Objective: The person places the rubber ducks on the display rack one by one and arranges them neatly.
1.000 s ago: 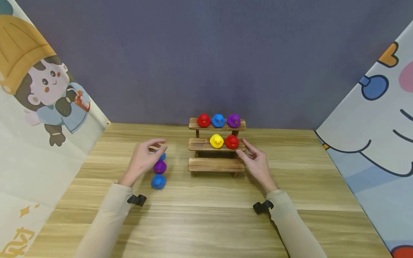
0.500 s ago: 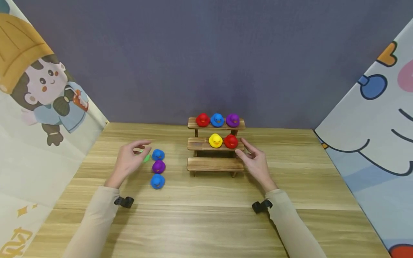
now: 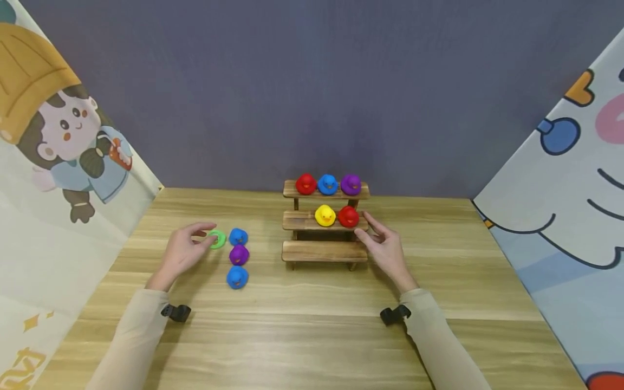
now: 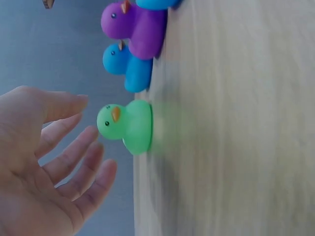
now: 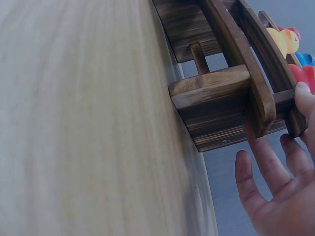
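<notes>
A green toy duck (image 4: 130, 125) sits on the table at the left. My left hand (image 3: 185, 249) is around and just above it, thumb and fingers spread and slightly bent; in the left wrist view a gap separates them from the duck. My right hand (image 3: 386, 249) holds the right end of the three-tier wooden stand (image 3: 324, 251) at its middle shelf, thumb in front and index finger behind. On that shelf sit a yellow duck (image 3: 325, 215) and a red duck (image 3: 348, 216). Red (image 3: 306, 184), blue (image 3: 327, 184) and purple (image 3: 351, 184) ducks line the top shelf.
Right of the green duck, a blue duck (image 3: 238, 236), a purple duck (image 3: 239, 255) and another blue duck (image 3: 237, 277) form a column on the wooden table (image 3: 292, 336). A grey wall (image 3: 312, 92) rises behind; printed panels flank the table.
My left hand has moved left and away from the column of blue and purple ducks to the green duck, which has come into view. The right hand stays at the stand.
</notes>
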A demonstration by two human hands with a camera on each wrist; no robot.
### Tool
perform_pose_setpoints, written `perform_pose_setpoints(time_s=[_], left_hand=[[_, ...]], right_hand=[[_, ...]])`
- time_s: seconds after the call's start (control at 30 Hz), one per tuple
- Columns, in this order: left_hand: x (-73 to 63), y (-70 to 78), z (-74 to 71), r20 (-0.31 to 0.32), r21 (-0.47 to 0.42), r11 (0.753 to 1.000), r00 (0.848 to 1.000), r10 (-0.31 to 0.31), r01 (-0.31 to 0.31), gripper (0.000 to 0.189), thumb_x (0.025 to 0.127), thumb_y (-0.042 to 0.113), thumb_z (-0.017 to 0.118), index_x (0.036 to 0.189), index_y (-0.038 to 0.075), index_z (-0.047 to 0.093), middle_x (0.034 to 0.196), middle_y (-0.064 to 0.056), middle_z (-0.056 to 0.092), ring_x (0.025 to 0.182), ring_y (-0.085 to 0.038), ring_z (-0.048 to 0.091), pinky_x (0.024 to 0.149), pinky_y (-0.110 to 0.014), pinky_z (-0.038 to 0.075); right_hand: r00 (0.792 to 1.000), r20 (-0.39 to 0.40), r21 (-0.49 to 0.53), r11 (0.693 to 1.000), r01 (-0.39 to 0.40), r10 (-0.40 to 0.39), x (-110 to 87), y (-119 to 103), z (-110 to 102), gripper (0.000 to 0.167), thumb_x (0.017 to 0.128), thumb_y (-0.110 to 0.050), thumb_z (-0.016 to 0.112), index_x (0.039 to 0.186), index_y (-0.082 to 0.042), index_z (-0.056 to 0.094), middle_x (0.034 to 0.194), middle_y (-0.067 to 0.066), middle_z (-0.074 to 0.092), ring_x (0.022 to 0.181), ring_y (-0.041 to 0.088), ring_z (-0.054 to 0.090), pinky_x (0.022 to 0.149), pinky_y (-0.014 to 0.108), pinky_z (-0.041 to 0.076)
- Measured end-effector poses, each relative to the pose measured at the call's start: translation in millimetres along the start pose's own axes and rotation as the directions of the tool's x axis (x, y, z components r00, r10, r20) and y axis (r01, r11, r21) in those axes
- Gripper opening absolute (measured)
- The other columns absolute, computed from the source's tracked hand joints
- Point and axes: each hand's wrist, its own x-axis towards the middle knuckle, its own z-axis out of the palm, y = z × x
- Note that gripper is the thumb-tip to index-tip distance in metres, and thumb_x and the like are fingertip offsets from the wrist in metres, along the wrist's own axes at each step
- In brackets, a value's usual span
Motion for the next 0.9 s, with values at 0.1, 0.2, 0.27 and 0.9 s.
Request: perform_pose_setpoints(time_s=[0.1,0.2,0.27,0.9], left_hand=[[-3.1,-4.2,-0.9,0.037,0.002,1.0,0.999,-0.008,0.008,0.039,0.1,0.012,0.073,0.135,-0.003,0.069,0.134,-0.029,0.07,0.117,-0.046,0.068,0.095,-0.055,0.063],[-4.8,-6.7,-1.4,0.058,0.006,1.0,0.998,-0.023,0.023,0.039,0.101,0.014,0.073,0.136,-0.002,0.069,0.135,-0.029,0.07,0.117,-0.047,0.068,0.097,-0.058,0.061],[-4.8,-7.7,-1.4,0.064,0.009,1.0,0.998,-0.029,0.029,0.039,0.101,0.015,0.073,0.136,-0.001,0.069,0.135,-0.029,0.069,0.117,-0.048,0.069,0.098,-0.059,0.061],[-0.3,-9.2,2.5,0.091,0.049,0.997,0.994,-0.065,0.061,0.04,0.103,0.02,0.07,0.139,0.002,0.067,0.137,-0.026,0.069,0.116,-0.046,0.07,0.097,-0.062,0.058]], right_hand=[[1.0,0.005,0.001,1.0,-0.004,0.004,-1.6,0.9,0.5,0.059,0.1,-0.023,0.078,0.154,-0.013,0.057,0.16,0.011,0.054,0.091,-0.001,0.078,0.047,0.015,0.04],[1.0,0.002,-0.005,1.0,-0.007,0.007,-2.0,1.0,0.7,0.059,0.099,-0.024,0.079,0.153,-0.014,0.058,0.159,0.011,0.054,0.089,-0.001,0.078,0.046,0.016,0.039],[1.0,-0.001,-0.01,1.0,-0.009,0.009,-1.5,1.1,0.4,0.059,0.099,-0.025,0.079,0.153,-0.014,0.058,0.159,0.011,0.055,0.088,-0.001,0.078,0.046,0.016,0.039],[1.0,0.004,-0.003,1.0,-0.002,0.002,0.0,1.6,-0.4,0.059,0.1,-0.023,0.077,0.154,-0.014,0.057,0.159,0.011,0.054,0.087,-0.001,0.078,0.045,0.015,0.039]])
